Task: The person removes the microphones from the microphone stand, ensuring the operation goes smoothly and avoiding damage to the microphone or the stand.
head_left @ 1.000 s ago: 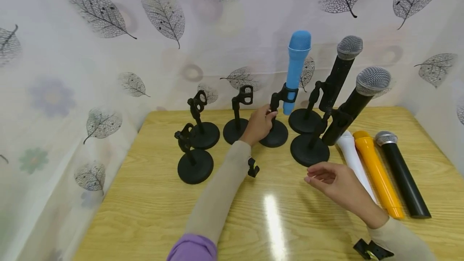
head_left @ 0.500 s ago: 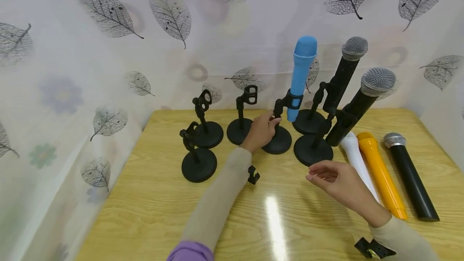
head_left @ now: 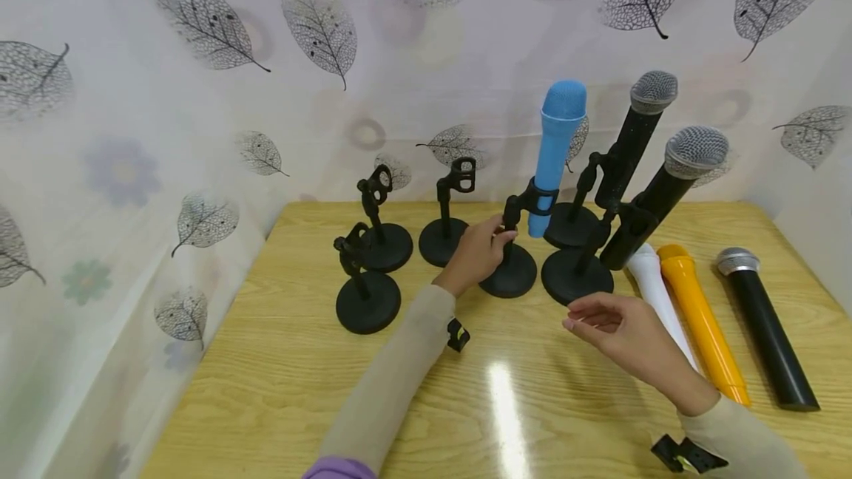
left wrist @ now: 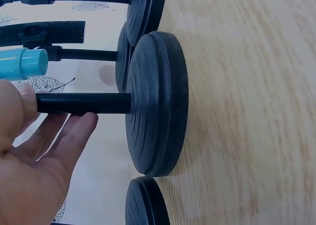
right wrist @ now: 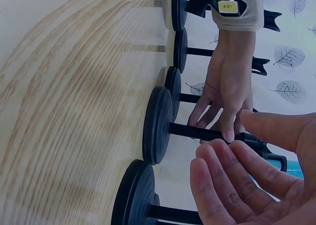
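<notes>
My left hand point(head_left: 477, 252) grips the post of a black microphone stand point(head_left: 511, 276), thumb on one side and fingers on the other. In that stand's clip sits a blue microphone point(head_left: 558, 146), head up and leaning slightly right. The left wrist view shows the post point(left wrist: 84, 103) between thumb and fingers and the round base point(left wrist: 157, 104) on the wood. My right hand point(head_left: 619, 327) hovers over the table in front of the stands, fingers loosely bent and holding nothing. Its bent fingers point(right wrist: 232, 180) also show in the right wrist view.
Two black microphones with silver heads point(head_left: 632, 135) point(head_left: 665, 191) lean in stands at the right. A white microphone point(head_left: 659, 294), an orange one point(head_left: 704, 324) and a black one point(head_left: 768, 331) lie on the table. Bare-clipped stands point(head_left: 368, 301) point(head_left: 384, 246) point(head_left: 444, 240) stand at the left.
The stand with the blue microphone has come slightly nearer the table's front, with my left hand on its post. The right hand has barely moved. The head view has shifted a little.
</notes>
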A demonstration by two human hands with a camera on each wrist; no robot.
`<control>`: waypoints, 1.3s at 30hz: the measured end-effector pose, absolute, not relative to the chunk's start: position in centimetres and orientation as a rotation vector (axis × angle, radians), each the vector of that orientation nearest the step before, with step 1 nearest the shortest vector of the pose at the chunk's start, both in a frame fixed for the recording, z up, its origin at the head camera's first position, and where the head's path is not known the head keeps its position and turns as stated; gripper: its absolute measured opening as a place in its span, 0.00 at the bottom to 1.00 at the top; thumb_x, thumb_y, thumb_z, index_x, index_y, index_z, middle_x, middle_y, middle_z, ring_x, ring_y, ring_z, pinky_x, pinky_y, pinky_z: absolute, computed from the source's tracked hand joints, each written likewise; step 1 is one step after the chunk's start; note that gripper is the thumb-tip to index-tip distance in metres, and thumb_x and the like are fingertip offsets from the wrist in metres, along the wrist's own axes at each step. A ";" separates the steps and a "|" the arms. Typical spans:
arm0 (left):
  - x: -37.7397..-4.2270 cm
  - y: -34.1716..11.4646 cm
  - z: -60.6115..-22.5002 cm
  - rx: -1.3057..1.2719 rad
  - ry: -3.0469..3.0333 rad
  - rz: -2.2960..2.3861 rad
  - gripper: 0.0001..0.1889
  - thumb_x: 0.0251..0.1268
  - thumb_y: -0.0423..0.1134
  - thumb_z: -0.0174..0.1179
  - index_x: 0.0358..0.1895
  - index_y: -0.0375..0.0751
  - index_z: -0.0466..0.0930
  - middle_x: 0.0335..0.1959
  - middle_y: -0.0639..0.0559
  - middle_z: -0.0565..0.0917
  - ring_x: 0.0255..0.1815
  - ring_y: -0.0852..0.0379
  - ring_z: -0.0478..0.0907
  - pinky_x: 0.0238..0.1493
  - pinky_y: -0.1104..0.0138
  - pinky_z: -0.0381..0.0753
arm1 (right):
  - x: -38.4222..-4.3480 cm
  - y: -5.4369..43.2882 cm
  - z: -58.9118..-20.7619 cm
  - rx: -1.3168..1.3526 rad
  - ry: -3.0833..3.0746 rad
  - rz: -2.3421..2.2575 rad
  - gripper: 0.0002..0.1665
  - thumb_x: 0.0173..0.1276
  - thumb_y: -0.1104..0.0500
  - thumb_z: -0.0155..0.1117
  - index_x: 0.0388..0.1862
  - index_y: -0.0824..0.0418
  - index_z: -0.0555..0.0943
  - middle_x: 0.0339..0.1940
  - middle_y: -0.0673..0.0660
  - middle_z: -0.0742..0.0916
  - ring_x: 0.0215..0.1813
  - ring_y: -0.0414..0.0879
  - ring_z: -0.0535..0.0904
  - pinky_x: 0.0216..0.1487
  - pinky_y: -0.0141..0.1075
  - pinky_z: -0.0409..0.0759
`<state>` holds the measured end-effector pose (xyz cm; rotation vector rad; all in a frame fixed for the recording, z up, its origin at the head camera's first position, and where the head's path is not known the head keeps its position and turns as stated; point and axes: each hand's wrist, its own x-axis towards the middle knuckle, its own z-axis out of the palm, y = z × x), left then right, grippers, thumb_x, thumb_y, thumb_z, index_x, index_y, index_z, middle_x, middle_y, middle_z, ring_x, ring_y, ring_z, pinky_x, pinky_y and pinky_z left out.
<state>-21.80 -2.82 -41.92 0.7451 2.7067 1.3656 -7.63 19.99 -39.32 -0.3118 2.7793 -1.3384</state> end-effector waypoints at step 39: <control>-17.6 -4.8 -42.0 0.890 2.714 1.275 0.12 0.80 0.44 0.51 0.50 0.42 0.81 0.47 0.51 0.87 0.45 0.59 0.84 0.44 0.73 0.80 | -9.5 19.1 -36.3 -0.446 2.878 -1.412 0.18 0.69 0.55 0.73 0.51 0.65 0.85 0.46 0.60 0.89 0.41 0.32 0.85 0.42 0.23 0.81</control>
